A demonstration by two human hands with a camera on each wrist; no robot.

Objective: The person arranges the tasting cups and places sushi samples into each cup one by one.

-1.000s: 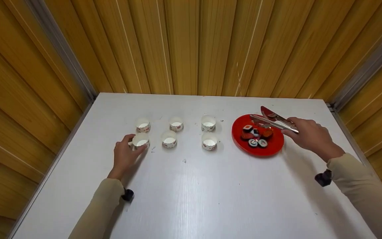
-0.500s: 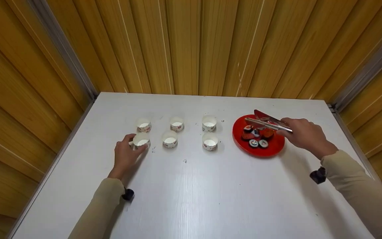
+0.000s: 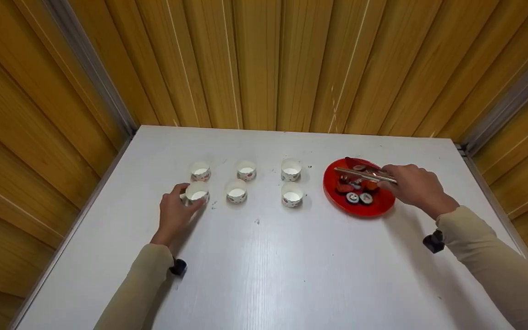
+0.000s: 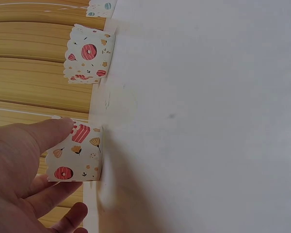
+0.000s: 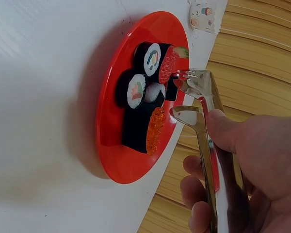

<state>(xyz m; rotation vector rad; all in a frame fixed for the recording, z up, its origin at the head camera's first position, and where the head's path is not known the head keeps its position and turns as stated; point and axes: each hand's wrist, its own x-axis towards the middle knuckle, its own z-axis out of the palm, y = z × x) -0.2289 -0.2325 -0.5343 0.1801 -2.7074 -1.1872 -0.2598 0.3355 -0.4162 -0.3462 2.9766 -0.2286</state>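
Note:
My left hand holds a white paper baking cup on the table at the left, thumb on its near side. Red cake and doughnut prints show on this cup in the left wrist view. On the right, my right hand grips metal serving tongs over a red plate. Their fork-shaped and spoon-shaped ends stand apart in the right wrist view, close to the sushi. The plate bears sushi pieces: rice rolls and a roll topped with orange roe. The tongs partly hide other pieces.
Several more paper cups stand upright in two rows, such as one at the centre and one behind the held cup. The white table ends at a wood-patterned wall at the back, with similar walls at both sides.
My right hand has moved left and a little lower, bringing the tongs' ends down over the sushi and closer together. My left hand stays on the same cup.

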